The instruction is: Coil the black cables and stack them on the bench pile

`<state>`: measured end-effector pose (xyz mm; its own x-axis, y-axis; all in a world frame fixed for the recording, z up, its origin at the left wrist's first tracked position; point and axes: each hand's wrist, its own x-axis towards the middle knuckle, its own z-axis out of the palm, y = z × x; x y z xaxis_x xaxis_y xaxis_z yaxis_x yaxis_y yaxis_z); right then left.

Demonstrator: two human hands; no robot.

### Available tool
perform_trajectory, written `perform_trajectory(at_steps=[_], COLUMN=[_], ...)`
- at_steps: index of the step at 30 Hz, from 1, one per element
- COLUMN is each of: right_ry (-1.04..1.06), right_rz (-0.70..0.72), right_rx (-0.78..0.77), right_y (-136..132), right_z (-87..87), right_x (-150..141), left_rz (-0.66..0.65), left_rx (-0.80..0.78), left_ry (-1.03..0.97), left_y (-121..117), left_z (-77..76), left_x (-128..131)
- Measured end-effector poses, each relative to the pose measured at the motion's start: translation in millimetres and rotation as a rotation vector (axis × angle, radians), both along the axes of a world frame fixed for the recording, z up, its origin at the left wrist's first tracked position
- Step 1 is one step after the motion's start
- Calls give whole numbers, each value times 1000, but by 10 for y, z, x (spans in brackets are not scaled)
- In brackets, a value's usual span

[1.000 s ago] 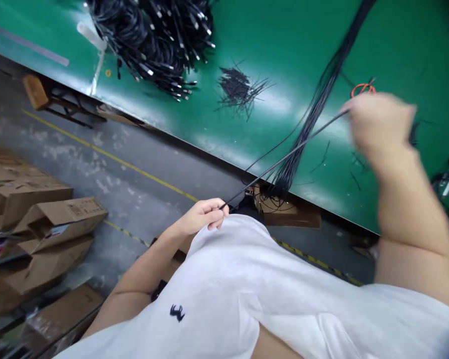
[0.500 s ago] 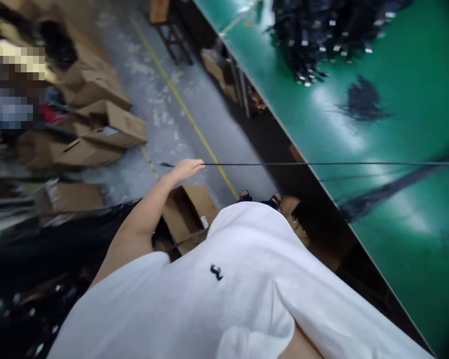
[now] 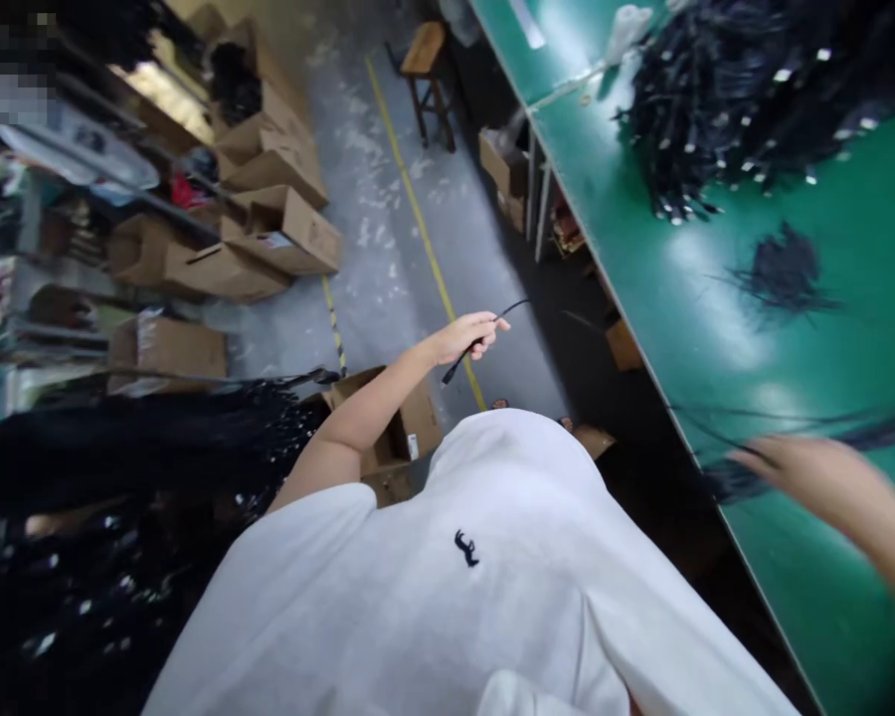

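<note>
My left hand [image 3: 468, 338] is out over the aisle floor, its fingers closed round a black cable [image 3: 458, 366]. One end with a plug hangs below the fist, and a thin length curves out past the fingers. Over the table edge, my right hand [image 3: 827, 482] is blurred, its fingers pinched at a thin black cable [image 3: 705, 430]. Beneath and beside that hand lies a long bundle of black cables [image 3: 738, 480] on the green table [image 3: 812, 577].
A large heap of black cables with pale ends [image 3: 761, 99] covers the table's far part, near a small tangle of dark strands [image 3: 785, 267]. Cardboard boxes [image 3: 305, 234] and shelves line the left. A wooden stool [image 3: 424, 50] stands in the aisle. More black cables [image 3: 156, 438] hang at left.
My right hand has come into view over the table edge. The cable stretched straight from my left hand across the table is no longer taut. My left hand has moved right in view.
</note>
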<state>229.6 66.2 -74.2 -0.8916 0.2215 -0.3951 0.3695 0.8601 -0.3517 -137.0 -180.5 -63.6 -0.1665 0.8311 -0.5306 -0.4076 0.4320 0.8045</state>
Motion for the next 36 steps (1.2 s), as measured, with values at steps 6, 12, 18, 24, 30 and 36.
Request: perform_trajectory(at_steps=[6, 12, 18, 24, 30, 36], right_ry=[-67, 450, 689, 688, 441, 324], right_rz=[-40, -395, -1053, -1041, -882, -973], right_rx=[-372, -439, -253, -408, -522, -528], right_y=[-816, -377, 184, 168, 63, -40], right_z=[92, 545, 386, 32, -338, -800], right_x=[-250, -156, 267, 385, 504, 910], left_rz=[-420, -633, -562, -314, 59, 304], left_rx=[90, 155, 38, -138, -135, -20], left_ry=[143, 125, -298, -409, -487, -392], left_y=[584, 810, 777, 751, 682, 491], left_z=[-15, -17, 132, 371, 523, 683], left_x=[915, 1390, 1485, 1374, 1236, 992])
